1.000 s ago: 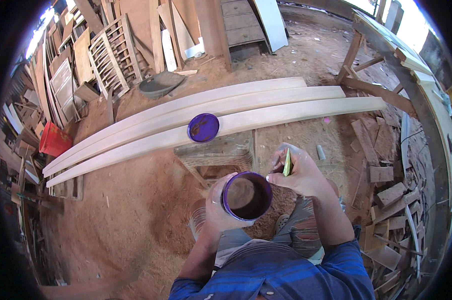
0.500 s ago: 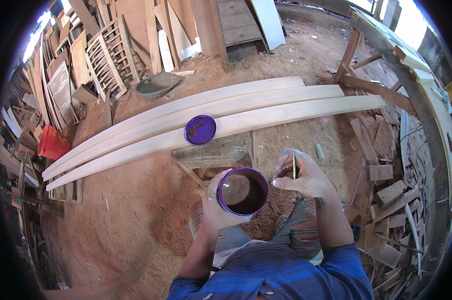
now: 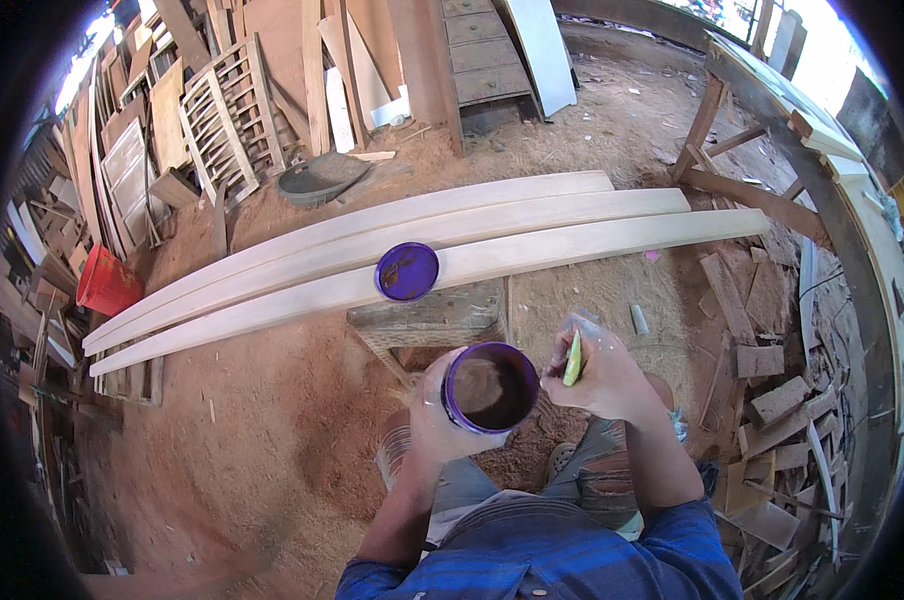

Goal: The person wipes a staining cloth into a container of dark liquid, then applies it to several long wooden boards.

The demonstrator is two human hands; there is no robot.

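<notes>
My left hand (image 3: pixel 435 412) is wrapped round the left side of an open purple-rimmed tub (image 3: pixel 450 388). Brown paste or liquid lies inside it; which of the two I cannot tell. Just right of the tub, my right hand (image 3: pixel 604 372) is closed on a small, flat yellow-green tool (image 3: pixel 573 360), whose kind I cannot make out. Whitish smears show on those fingers. Beyond the tub, a purple lid (image 3: pixel 407 271) with brown smears on it rests on the nearest of three long pale boards (image 3: pixel 572 246).
A rough wooden stool (image 3: pixel 442 312) supports the boards near their middle. At the left stands a red bucket (image 3: pixel 109 283), with a dark basin (image 3: pixel 322 180) behind the boards. Scrap wood (image 3: pixel 778 400) lies heaped at the right, beside a wooden bench frame (image 3: pixel 752 200).
In my right hand the yellow-green tool has turned from edge-on to show its flat face. The view has tilted slightly, so the boards and lid sit lower. My left hand keeps the tub.
</notes>
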